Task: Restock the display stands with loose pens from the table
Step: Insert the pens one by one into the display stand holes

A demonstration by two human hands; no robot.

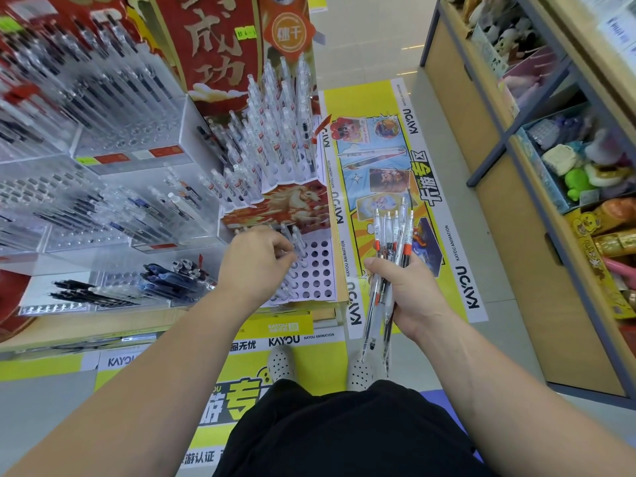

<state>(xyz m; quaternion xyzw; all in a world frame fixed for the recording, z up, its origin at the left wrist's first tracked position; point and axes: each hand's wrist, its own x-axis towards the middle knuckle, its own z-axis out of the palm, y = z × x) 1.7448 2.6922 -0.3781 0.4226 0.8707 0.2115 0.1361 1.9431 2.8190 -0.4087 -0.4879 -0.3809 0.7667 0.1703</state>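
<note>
Below — left hand [254, 261] round a clear pen [298, 241], right hand [404, 292] round a slim bundle [392, 235].

The worktop [86, 327] takes up the left side, the floor [509, 304] runs down the middle, and a shelf unit [495, 139] stands on the right. At the worktop's right end sits a stepped pen stand [318, 270], with a tier of holes in front and upright pens [275, 139] on the tiers behind. A signboard [213, 46] rises behind those. Trays [130, 132] of pens stand left of the stand, and loose pens [165, 282] lie in front of them.

The left hand [254, 263] is over the front tier's left part. The right hand [406, 290], right of the stand and above the floor, grips a bundle of pens [392, 242]. Shoes [282, 368] stand on the floor between the arms.
</note>
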